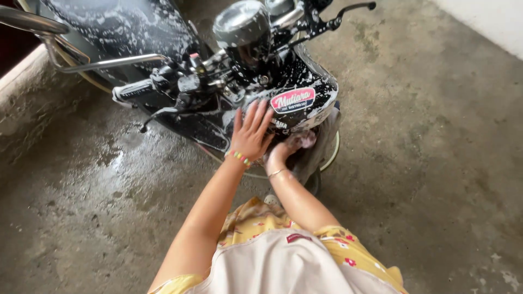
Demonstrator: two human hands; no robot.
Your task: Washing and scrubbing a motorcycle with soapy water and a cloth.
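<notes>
A black scooter (pixel 218 71), flecked all over with soap foam, stands on a wet concrete floor (pixel 425 163); its left handlebar grip (pixel 133 90) projects toward the left edge and a round gauge (pixel 242 24) sits at top centre. The left hand (pixel 251 130) lies flat, fingers spread wide, on the front panel beside an oval red badge (pixel 293 100). Just right, the right hand (pixel 289 149) is closed around a soapy cloth (pixel 302 140) pressed beneath the front panel, above the front wheel (pixel 327 158).
</notes>
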